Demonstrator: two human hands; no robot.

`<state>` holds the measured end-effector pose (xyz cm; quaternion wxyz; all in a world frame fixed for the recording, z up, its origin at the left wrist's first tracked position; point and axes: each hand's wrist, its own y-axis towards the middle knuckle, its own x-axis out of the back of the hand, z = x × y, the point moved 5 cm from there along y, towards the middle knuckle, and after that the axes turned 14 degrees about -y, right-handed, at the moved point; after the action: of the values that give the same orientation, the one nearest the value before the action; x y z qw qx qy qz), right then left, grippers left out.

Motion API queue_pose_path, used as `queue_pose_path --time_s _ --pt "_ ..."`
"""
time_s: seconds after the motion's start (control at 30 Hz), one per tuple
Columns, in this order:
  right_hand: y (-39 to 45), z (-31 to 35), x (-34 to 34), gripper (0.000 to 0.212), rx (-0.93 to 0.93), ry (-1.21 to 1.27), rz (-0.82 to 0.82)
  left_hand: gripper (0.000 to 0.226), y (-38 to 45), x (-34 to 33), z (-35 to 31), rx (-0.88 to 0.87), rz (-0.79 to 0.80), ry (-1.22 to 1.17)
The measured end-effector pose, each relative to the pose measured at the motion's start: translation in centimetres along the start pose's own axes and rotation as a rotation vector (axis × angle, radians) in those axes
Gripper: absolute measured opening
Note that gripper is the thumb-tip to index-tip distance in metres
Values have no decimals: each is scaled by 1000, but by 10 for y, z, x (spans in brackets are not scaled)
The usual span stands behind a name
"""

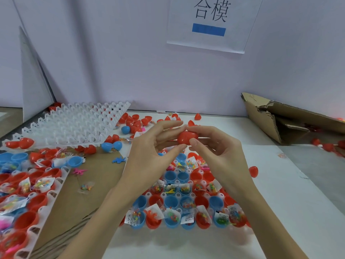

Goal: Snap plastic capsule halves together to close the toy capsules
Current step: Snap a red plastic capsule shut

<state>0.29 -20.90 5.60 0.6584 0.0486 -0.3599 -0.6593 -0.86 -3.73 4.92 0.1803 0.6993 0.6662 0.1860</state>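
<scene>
A red capsule [187, 137] is held in mid-air between both hands, above the centre tray. My left hand [151, 148] pinches its left side with thumb and fingers. My right hand [214, 144] pinches its right side, thumb under and forefinger over the top. Below them a clear tray [247, 229] holds several open red and blue capsule halves [170, 200], many with small packets of toys or beads inside. My wrists hide part of the tray.
A second filled tray [54, 195] lies at the left, an empty white tray [74, 124] behind it. Loose red and blue halves [130, 122] are scattered near the wall. One red capsule [253, 171] lies right. Torn cardboard box [280, 116] stands at back right.
</scene>
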Motion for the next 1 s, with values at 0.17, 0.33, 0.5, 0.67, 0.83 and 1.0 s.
queue_pose_path --time_s 0.17,0.33,0.5,0.67,0.83,1.0 --pt "-1 -1 -3 24 -48 31 -18 56 0 -3 -6 -32 32 50" --pt "-2 0 -3 23 -76 88 -51 58 0 -5 -3 13 -10 -140" --pt "-3 4 -2 23 -64 122 -66 46 4 2 1 63 -59 -290" --pt "-3 6 -3 21 -51 131 -73 32 4 4 0 42 -50 -241" --pt "-4 2 -3 23 -100 155 -71 31 3 1 -2 12 -13 -221" --pt "-3 6 1 24 -62 128 -82 26 1 -2 -5 -8 -24 -214"
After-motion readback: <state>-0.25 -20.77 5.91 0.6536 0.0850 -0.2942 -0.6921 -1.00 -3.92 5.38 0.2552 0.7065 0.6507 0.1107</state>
